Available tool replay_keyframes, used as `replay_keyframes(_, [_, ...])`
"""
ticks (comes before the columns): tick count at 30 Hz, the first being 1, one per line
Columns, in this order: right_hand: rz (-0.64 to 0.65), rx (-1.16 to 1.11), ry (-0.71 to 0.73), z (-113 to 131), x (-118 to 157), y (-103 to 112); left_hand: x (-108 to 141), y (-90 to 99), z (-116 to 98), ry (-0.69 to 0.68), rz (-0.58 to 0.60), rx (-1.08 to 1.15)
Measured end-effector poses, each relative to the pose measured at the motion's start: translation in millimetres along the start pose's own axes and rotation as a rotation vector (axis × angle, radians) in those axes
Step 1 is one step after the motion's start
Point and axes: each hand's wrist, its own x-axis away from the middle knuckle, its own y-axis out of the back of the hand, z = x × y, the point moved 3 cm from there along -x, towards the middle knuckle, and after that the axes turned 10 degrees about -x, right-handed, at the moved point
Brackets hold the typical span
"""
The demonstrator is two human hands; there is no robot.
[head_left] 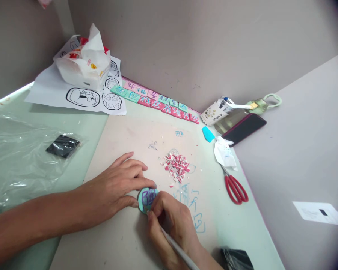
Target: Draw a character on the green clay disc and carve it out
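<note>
A round turquoise piece (143, 198) with purple character strokes lies on a beige board (101, 240). My left hand (124, 185) holds its edge between forefinger and thumb, the other fingers resting spread on the board. In my right hand (171, 225) is a grey pen-like tool (180, 250), gripped near its lower end, with the tip at the piece's lower edge. My right fingers cover part of the piece. Beyond the hands sits a pile of red and white shavings (178, 168), and blue characters are written on the board.
Rows of coloured character tiles (156, 104) line the wall. Red-handled scissors (236, 190), crumpled tissue (225, 153), a phone (245, 128) and a patterned cup (217, 111) stand or lie right. At left are a tissue pack (84, 69), printed sheets (50, 90), and a black block (63, 146) in clear plastic.
</note>
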Motion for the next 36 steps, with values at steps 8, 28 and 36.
replay_keyframes(8, [0.0, -0.003, 0.013, -1.4, 4.9, -2.1, 0.0, 1.6, -1.1, 0.012, 0.046, 0.0])
replay_keyframes(28, [0.187, 0.071, -0.15, 20.1, -0.5, 10.5, 0.3, 1.0, -0.1, 0.02, 0.031, -0.003])
replay_keyframes(36, [0.149, 0.077, -0.028, 12.6, 4.5, 8.2, 2.3, 3.5, 0.4, 0.015, 0.049, 0.003])
